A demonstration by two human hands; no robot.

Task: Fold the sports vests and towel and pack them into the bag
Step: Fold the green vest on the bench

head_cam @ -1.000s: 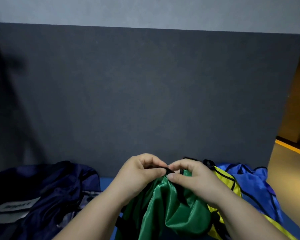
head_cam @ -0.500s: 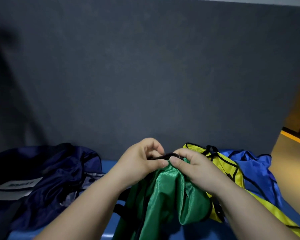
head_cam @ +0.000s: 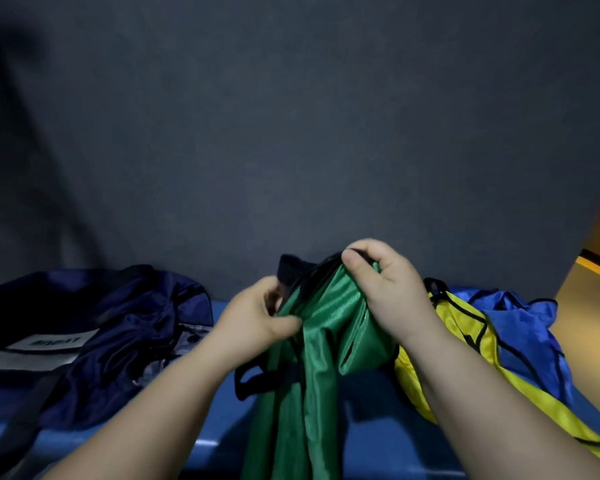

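The two hands, which half a second ago pinched the black-trimmed edge of the green vest (head_cam: 323,358) side by side, have drawn apart. The right grip (head_cam: 385,285) has gone up and is clamped, thumb over fingers, on the top of the trim. The left grip (head_cam: 260,317) sits lower and to the left, pinching the same edge, so the trim runs taut between them. The vest now hangs from both grips, its lower part trailing down over the blue worktop (head_cam: 368,414).

I judge this as opening the garment out to find its shape before the first fold, so folding has barely begun.

The yellow vest (head_cam: 465,344) and blue vest (head_cam: 520,327) lie crumpled at the right, as before. The navy bag (head_cam: 118,327) is slumped at the left, and nothing looks packed. Against the earlier frame the view has also tipped downward, showing more worktop. No towel can be made out
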